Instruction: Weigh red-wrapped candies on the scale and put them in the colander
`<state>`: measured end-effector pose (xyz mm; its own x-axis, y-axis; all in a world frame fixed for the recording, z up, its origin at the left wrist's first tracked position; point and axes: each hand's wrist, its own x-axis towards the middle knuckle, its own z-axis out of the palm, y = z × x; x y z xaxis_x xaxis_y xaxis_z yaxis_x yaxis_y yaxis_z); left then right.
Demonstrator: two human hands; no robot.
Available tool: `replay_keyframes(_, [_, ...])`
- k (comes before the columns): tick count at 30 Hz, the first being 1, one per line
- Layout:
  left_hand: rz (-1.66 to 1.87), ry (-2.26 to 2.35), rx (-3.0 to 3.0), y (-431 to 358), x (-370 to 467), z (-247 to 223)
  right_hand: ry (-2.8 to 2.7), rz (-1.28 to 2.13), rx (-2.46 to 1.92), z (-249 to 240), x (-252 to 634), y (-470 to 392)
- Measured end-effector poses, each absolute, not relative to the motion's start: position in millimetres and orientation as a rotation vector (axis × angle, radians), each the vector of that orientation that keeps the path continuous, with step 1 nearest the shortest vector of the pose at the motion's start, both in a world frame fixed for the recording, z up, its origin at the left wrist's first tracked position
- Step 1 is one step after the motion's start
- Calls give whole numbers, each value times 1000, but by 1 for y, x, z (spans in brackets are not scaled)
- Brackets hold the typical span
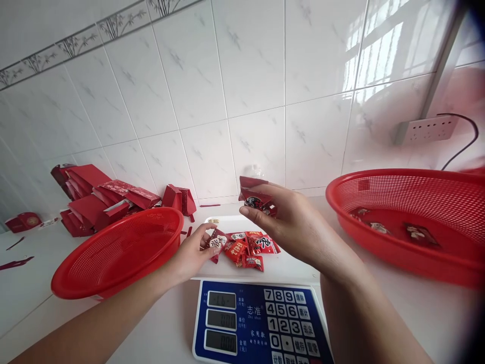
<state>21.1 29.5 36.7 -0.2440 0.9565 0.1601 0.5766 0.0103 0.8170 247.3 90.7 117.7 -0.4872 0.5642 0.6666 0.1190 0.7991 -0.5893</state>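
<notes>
My right hand (278, 210) is raised above the scale's white tray (291, 268), its fingers and thumb closed on dark red snack packets (255, 199) with black and white lettering. Lower and to the left, my left hand (199, 247) pinches a dark red snack packet (216, 242) at the tray's left side. Several red snack packets (248, 247) lie on the tray between the two hands. The scale's blue panel (252, 313), with number keys and three small displays, faces me in front of the tray.
At the left stands a red plastic basket (172, 230). Another red basket (397, 265) on the right holds several packets (419, 233). Folded red boxes (102, 194) are piled against the tiled wall (250, 76), which has a power strip (426, 130) with a black cable at the right.
</notes>
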Motion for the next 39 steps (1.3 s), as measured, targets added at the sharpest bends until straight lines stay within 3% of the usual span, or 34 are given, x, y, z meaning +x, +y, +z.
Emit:
replay_keyframes(8, [1375, 1888, 1801, 20, 35, 26, -2038, 584, -519, 118, 247, 91])
replay_keyframes(15, [1758, 1366, 1567, -13, 60, 16, -2179, 757, -413, 112, 236, 81])
replay_keyframes(20, [1601, 995, 1440, -10, 55, 20, -2433, 684, -366, 97, 210, 65])
replay_keyframes(26, [1563, 1054, 1146, -1, 43, 27, -2494, 490, -387, 76, 186, 51])
replay_keyframes(35, [1596, 918, 1255, -12, 22, 26, -2386, 703, -457, 67, 174, 42])
replay_keyframes(39, [1773, 839, 974, -6, 18, 28, -2307, 784, -541, 60, 165, 47])
